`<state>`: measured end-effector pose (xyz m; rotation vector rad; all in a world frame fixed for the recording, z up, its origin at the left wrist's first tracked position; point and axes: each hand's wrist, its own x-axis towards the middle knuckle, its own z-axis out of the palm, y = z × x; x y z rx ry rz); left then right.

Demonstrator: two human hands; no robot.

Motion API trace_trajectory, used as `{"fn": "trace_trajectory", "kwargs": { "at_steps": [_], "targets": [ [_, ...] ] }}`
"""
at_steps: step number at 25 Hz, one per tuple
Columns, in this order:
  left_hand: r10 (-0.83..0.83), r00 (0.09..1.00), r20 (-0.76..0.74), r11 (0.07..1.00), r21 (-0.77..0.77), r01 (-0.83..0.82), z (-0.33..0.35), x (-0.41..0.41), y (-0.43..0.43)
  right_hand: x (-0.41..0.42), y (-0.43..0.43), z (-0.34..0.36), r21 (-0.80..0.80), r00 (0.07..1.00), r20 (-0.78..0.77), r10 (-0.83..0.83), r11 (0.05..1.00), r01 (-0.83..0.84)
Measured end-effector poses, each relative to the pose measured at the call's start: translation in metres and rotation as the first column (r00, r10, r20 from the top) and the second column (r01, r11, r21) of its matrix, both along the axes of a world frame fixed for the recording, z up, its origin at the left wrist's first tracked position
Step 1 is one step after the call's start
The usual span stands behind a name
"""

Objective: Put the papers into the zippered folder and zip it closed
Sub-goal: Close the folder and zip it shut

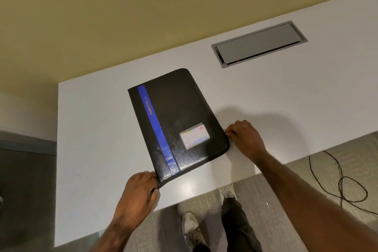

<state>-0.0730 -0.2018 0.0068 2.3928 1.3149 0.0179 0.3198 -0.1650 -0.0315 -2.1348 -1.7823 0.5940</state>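
Observation:
A black zippered folder [180,112] with a blue stripe, the word PORTFOLIO and a small card pocket lies closed and flat on the white table [92,129]. My left hand [139,192] pinches the folder's near left corner. At the folder's near right edge, my right hand [244,137] has its fingertips pinched together against the edge, where the zipper runs; the pull itself is too small to make out. No papers are visible outside the folder.
A grey flip-lid cable box [258,44] is set into the table at the back right. The table's near edge runs just below my hands. On the floor to the right lies a black cable [345,182]. My legs and shoes [190,223] show below.

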Motion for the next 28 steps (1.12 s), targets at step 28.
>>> {"fn": "trace_trajectory", "kwargs": {
  "at_steps": [28],
  "targets": [
    [-0.600, 0.712, -0.364, 0.740, 0.087, 0.667, 0.027, 0.267, 0.108, 0.047, 0.059, 0.008, 0.093, 0.904, -0.231, 0.360, 0.933, -0.348]
  ]
}}
